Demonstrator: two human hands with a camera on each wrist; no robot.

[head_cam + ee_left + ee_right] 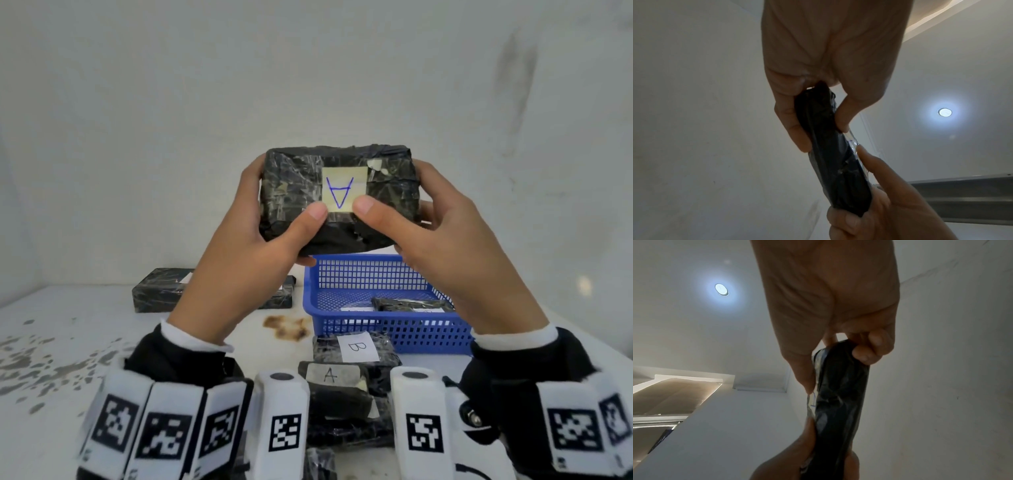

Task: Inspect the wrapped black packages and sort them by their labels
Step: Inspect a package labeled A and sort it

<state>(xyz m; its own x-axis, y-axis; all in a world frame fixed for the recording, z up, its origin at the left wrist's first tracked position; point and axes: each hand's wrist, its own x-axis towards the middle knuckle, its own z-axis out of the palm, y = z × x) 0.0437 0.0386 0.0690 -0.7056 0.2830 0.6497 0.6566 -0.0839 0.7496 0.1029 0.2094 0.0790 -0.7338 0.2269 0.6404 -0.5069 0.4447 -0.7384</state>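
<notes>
Both hands clamp one black package (pixel 339 195) in the air above the blue basket (pixel 383 301) — left hand (pixel 260 233) on its left end, right hand (pixel 442 236) on its right, thumbs flanking an upside-down "A" label (pixel 343 192). More packages lie on the tabletop (pixel 68 342).

I see the held package (pixel 339 195) wrapped in crinkled black plastic under glossy clear tape, its label (pixel 343 190) matt paper. The blue basket (pixel 390 329) is perforated plastic; the white table (pixel 68 342) looks chipped and stained.
</notes>
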